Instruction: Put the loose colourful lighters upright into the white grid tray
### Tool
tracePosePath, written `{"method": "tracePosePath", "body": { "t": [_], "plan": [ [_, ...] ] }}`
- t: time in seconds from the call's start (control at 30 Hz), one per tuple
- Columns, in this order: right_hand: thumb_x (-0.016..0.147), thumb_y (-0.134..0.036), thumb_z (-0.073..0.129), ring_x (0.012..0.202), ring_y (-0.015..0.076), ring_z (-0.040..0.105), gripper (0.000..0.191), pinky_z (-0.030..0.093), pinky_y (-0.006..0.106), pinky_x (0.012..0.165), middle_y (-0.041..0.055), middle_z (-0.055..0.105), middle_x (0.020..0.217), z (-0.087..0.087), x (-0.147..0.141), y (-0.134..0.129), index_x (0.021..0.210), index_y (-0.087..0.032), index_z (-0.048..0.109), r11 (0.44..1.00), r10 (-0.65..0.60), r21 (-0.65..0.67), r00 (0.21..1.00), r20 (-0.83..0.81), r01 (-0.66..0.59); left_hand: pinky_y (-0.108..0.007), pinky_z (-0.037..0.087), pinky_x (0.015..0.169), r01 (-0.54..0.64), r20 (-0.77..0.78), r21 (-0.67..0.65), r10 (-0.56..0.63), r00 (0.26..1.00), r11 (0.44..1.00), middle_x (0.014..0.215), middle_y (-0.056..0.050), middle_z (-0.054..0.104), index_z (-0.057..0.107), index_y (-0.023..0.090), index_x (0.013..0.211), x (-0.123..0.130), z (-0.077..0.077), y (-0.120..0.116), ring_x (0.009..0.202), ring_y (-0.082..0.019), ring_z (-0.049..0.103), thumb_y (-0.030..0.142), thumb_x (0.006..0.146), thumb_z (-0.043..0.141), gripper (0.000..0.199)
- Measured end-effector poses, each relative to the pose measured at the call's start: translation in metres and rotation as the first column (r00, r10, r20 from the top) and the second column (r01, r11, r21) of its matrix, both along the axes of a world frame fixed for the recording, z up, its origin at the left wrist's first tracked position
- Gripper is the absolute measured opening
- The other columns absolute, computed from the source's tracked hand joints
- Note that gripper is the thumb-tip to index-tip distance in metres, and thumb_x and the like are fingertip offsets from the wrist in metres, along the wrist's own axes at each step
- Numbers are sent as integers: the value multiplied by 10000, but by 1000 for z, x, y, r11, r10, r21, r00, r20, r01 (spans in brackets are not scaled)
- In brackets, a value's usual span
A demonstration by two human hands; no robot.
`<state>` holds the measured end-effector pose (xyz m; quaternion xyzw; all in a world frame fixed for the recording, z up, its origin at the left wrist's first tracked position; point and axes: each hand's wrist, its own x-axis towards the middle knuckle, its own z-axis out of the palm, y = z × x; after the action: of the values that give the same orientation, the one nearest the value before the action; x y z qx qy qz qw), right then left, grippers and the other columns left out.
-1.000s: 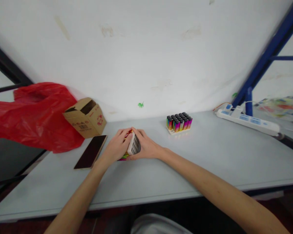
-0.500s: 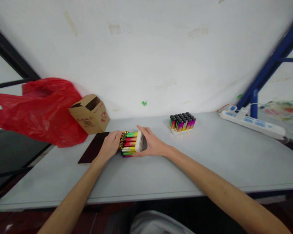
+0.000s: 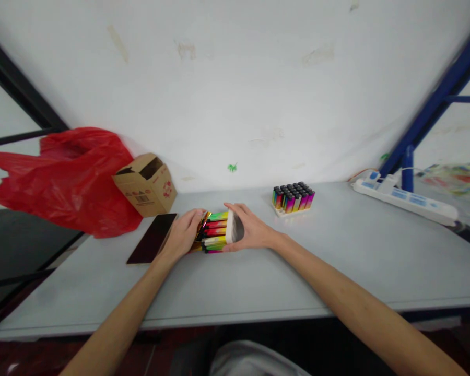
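A white tray packed with colourful lighters lies tipped on its side above the table, lighter tops facing left. My right hand grips it, thumb and fingers around its two long edges and palm behind the base. My left hand is curled at the lighters' top ends, over shiny gold-coloured pieces whose exact kind I cannot make out. Its fingertips are partly hidden. Farther right, a second tray of lighters stands upright, black tops up.
A dark flat tablet-like slab lies left of my left hand. Behind it are an opened cardboard box and a red plastic bag. A white power strip lies at the right by a blue post. A wall stands behind the table.
The tray of lighters and my right hand have shifted slightly right. My left hand has moved right too, and the gold pieces beside it now sit tilted against the lighter tops.
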<state>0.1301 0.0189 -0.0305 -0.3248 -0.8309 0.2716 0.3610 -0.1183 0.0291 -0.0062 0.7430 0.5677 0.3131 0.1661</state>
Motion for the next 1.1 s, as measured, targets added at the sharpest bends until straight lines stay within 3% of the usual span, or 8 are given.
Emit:
{"method": "tracePosePath", "body": {
  "t": [0.2,0.3,0.4,0.57,0.77,0.97,1.1],
  "plan": [
    [638,-623,885,1410,317,429,1244,322,492,1226,165,405,1470,-2,-2,0,1609,-225,217,1000,-17,19,1000,-7,17,-447,323,1191,211,-179,137,-185,966,968,1440,-114,600,597,202,1377,17,1,-8,1356,-272,508,515,1028,324,542],
    [642,-599,893,1434,314,403,1262,312,485,1233,177,393,1487,-4,-2,1,1615,-211,190,999,0,38,1000,-16,1,-486,266,1224,329,-231,123,-295,927,936,1515,-117,534,532,215,1454,31,0,-13,1410,-266,454,471,1042,339,522],
    [632,-577,907,1449,318,385,1286,303,485,1237,189,369,1507,-6,-2,2,1621,-206,172,999,6,41,1000,-19,-5,-476,285,1219,376,-239,101,-344,908,921,1469,-121,574,543,203,1437,40,-3,-14,1364,-257,496,431,1058,305,502],
    [638,-567,907,1458,326,368,1273,297,508,1234,182,361,1515,-7,-3,2,1622,-234,172,1000,-5,31,1000,-12,5,-433,367,1170,349,-195,133,-321,927,927,1370,-140,615,599,163,1348,42,-4,-8,1313,-254,520,384,1061,246,506],
    [653,-595,888,1455,323,374,1259,304,502,1232,179,364,1509,-3,-1,0,1623,-228,173,1000,-9,13,1000,14,9,-422,419,1103,340,-152,128,-321,935,931,1247,-119,670,623,187,1213,40,-4,-4,1204,-258,587,369,1029,358,370],
    [659,-616,877,1440,326,384,1249,299,504,1231,180,357,1502,-2,2,-1,1619,-222,181,1000,-10,-15,999,30,11,-418,446,1045,164,-173,68,-150,973,984,1106,-100,699,599,208,1060,15,0,-2,1116,-272,623,401,1009,327,337],
    [658,-628,873,1432,322,392,1244,307,501,1227,179,359,1498,-1,3,-1,1615,-221,189,1000,-7,-10,1000,27,7,-394,463,1008,122,-187,45,-112,976,992,1074,-91,705,596,211,1075,3,2,-2,1056,-261,647,369,1004,286,355]
  ]
}}
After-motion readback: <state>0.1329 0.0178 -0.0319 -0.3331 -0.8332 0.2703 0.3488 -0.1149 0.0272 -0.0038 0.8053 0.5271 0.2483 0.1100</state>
